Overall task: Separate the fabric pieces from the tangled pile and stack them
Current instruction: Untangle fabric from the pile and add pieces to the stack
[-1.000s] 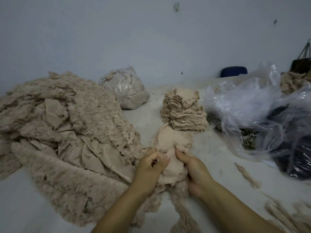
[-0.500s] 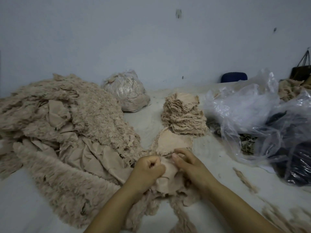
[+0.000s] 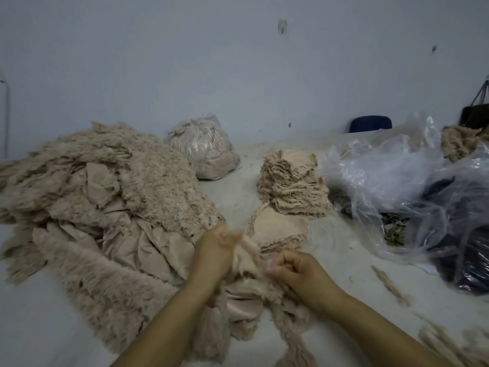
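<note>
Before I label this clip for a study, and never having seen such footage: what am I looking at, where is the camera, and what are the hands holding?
No machine here: a person wears a camera on the head, looking down at their own hands. The left hand and right hand pull at a beige furry fabric piece; motion blur hides the left fingers. On the pale work surface lie a big tangled beige pile, a tall neat stack of cut pieces, a lower stack and clear plastic bags.

A plain pale blue-grey painted wall [image 3: 238, 75] rises behind the dusty white tabletop [image 3: 344, 250]; dim, even light.
</note>
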Demonstrator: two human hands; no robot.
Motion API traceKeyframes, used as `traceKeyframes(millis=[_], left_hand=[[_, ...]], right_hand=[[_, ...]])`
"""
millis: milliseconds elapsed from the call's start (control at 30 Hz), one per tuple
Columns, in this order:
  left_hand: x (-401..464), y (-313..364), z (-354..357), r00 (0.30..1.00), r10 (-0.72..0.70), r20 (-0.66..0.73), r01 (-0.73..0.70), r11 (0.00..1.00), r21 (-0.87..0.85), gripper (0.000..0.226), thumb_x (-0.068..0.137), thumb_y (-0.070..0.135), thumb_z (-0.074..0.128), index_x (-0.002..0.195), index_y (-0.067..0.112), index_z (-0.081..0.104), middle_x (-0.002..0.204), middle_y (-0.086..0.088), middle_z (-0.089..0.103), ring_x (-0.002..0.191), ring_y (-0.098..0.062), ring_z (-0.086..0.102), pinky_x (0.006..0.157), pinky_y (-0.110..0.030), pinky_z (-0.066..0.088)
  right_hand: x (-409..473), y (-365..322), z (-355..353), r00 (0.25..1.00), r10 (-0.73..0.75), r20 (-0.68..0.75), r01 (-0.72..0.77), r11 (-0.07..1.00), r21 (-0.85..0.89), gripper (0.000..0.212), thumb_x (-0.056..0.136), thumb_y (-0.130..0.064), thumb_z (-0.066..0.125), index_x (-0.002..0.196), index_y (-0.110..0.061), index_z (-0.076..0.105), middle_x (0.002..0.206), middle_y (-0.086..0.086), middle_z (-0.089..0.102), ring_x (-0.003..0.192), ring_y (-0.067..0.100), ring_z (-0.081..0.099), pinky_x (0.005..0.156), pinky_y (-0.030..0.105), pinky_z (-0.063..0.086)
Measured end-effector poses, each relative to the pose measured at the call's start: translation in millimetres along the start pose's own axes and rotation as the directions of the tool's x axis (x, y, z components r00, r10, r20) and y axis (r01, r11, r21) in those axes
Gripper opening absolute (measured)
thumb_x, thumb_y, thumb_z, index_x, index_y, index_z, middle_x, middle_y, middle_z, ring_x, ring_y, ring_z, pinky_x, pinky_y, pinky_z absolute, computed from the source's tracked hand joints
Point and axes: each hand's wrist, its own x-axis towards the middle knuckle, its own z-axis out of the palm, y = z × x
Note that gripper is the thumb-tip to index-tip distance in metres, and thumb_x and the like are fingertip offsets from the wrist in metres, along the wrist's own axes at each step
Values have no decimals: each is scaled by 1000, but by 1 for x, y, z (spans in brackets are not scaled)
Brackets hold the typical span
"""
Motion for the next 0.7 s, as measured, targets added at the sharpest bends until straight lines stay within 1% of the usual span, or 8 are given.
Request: traceKeyframes(millis=[67,133,233,333,400,467,567,700], left_hand=[[10,-2,-16,995,21,-99,-26,998,-52,29,93,22,57,71,4,54,68,-16,56,68,-29,54,68,-37,42],[9,3,-21,994,95,53,-91,994,-63,31,91,18,59,63,8,50,64,-9,50,64,-20,49,65,-33,38],[-6,11,-4,915,199,352,-164,978,-127,20,89,14,62,69,9,61,67,-7,58,62,-12,53,61,-26,42],[-14,15,7,873,275,403,-213,958,-193,16,86,23,63,78,12,70,74,-6,68,68,-8,60,64,-23,46],[-13,16,7,877,277,392,-178,946,-270,27,82,32,62,78,7,69,72,-4,68,66,-9,61,62,-23,47],[-12,18,7,881,272,388,-174,948,-268,35,80,36,61,79,1,68,71,-4,66,66,-10,60,63,-25,47],[-9,16,13,912,273,305,-251,962,-111,19,91,29,58,77,18,65,70,12,64,67,-3,57,63,-19,42],[-18,7,13,962,114,247,-88,990,-114,30,92,39,53,67,24,53,55,12,55,55,-4,49,51,-16,36]], right_hand=[[-11,-1,-12,979,91,183,-75,993,-91,17,84,-17,71,70,-15,63,44,-7,49,35,5,39,39,17,32],[-18,-13,-22,953,163,256,-90,957,-274,9,83,-30,72,76,-25,70,58,-9,65,44,7,56,46,21,45],[-12,-33,-29,997,51,52,1,699,-715,56,75,-77,41,96,-34,71,97,-11,70,87,9,65,77,31,51],[-3,-47,-23,997,-12,-79,-61,526,-848,91,59,-88,5,91,-29,68,94,-7,67,91,15,61,76,33,48],[-1,-47,-17,992,31,-121,-106,719,-687,97,61,-87,7,89,-20,71,86,-2,70,86,17,63,79,33,49],[1,-45,-8,981,170,-97,-189,952,-239,92,66,-86,25,93,-13,74,88,5,73,88,20,68,86,34,51],[8,-43,6,960,262,96,-277,860,427,55,78,-52,61,99,-3,73,93,20,72,84,30,69,79,39,55],[16,-38,14,974,222,-35,-160,798,581,22,91,-17,58,97,4,61,77,16,67,66,23,64,60,31,55]])
